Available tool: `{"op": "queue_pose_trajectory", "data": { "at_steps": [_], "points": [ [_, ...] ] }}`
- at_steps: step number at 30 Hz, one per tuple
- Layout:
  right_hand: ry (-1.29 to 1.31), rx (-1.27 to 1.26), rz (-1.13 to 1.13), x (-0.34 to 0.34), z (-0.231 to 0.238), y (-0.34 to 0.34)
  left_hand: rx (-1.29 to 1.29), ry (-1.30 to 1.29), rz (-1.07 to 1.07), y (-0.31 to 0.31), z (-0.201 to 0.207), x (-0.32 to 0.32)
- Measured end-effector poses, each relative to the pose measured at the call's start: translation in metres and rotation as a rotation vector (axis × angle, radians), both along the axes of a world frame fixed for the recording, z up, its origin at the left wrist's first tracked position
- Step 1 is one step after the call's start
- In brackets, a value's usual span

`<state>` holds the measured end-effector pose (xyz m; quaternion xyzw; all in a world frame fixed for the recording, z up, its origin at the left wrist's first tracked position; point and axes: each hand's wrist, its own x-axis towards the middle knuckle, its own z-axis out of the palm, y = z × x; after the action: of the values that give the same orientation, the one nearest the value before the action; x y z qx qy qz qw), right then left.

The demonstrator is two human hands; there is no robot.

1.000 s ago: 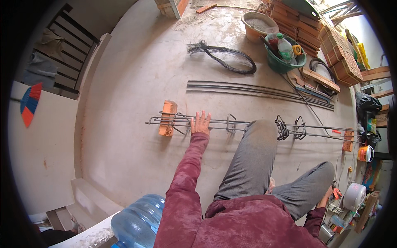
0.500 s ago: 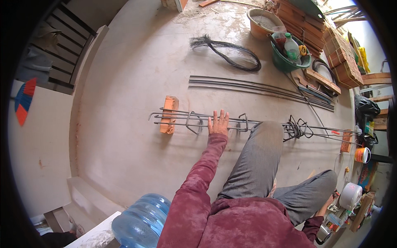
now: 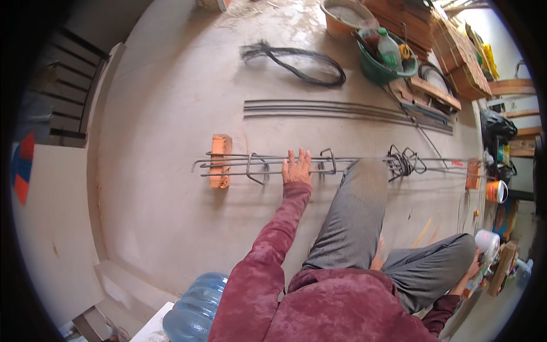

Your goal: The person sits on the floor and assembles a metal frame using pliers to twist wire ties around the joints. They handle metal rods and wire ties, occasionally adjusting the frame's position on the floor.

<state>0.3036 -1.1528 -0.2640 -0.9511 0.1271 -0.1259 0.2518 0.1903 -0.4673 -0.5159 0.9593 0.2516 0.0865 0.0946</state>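
Note:
My left hand point(image 3: 297, 166) lies flat on a set of thin steel rebars point(image 3: 236, 173), fingers stretched out and slightly apart. Bent square stirrups sit around the bars: one stirrup point(image 3: 248, 171) left of the hand, another stirrup point(image 3: 334, 162) just right of it. A cluster of stirrups point(image 3: 403, 166) hangs on the bars beyond my knee. An orange brick point(image 3: 220, 181) props the left end, and another brick point(image 3: 472, 174) the right end. Out at the lower right, my right hand point(image 3: 474, 265) is beside a white round container point(image 3: 486, 241); its fingers are blurred and partly hidden.
Loose straight bars point(image 3: 319, 111) and a coil of black wire point(image 3: 307, 60) lie farther off. A green tub point(image 3: 379, 73) with a bottle stands by a bucket point(image 3: 342, 23) and stacked bricks point(image 3: 453, 54). At lower left is a blue water jug point(image 3: 196, 310); a white pail point(image 3: 496, 192) is at right.
My right hand has moved up and to the right, toward the white container. My left hand stays on the rebars. The whole view has shifted a little.

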Motion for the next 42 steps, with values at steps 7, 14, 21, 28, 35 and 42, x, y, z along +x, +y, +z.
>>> {"op": "queue_pose_trajectory", "data": {
  "at_steps": [7, 14, 21, 28, 35, 42],
  "points": [
    [-0.037, -0.021, 0.110, 0.042, 0.108, 0.073, -0.097, -0.079, -0.035, -0.013, 0.000, 0.013],
    [0.157, -0.106, 0.185, 0.052, 0.108, 0.108, -0.114, 0.147, -0.045, -0.025, 0.035, 0.020],
    [0.087, -0.070, 0.402, 0.060, 0.126, 0.151, -0.185, 0.284, -0.088, -0.020, 0.069, 0.026],
    [0.374, -0.127, 0.534, 0.064, 0.151, 0.246, -0.341, 0.224, -0.195, -0.025, 0.064, 0.067],
    [0.471, 0.220, 0.506, 0.049, 0.109, 0.284, -0.386, 0.189, -0.287, -0.025, 0.048, 0.074],
    [0.596, 0.788, 0.252, -0.005, 0.071, 0.305, -0.341, 0.107, -0.265, -0.026, 0.051, 0.076]
  ]
}}
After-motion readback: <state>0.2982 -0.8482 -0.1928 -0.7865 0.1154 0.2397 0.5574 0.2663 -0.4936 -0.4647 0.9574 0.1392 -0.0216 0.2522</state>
